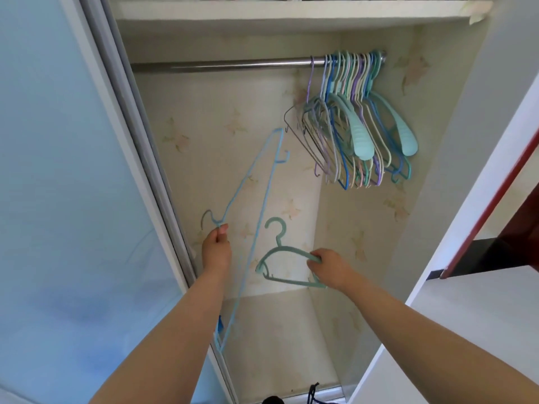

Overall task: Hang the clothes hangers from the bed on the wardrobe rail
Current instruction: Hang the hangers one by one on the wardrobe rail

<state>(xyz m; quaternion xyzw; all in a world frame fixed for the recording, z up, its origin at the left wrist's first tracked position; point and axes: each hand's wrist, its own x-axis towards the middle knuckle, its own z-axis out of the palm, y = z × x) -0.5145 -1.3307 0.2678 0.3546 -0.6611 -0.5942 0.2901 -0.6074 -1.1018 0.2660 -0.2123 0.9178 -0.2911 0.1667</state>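
Observation:
My left hand (216,248) pinches a thin light-blue wire hanger (264,182) near its hook, and the hanger stands on end, tilted up to the right inside the wardrobe. A small teal plastic hanger (280,253) is held upright by its right shoulder in my right hand (328,268). Both hands are well below the metal wardrobe rail (227,65). Several pastel hangers (353,126) hang bunched at the rail's right end.
The wardrobe's sliding door (73,185) with its frame stands at the left. A white shelf (291,11) runs above the rail. The rail's left and middle stretch is bare. A white wall and a dark red door edge (493,205) are at the right.

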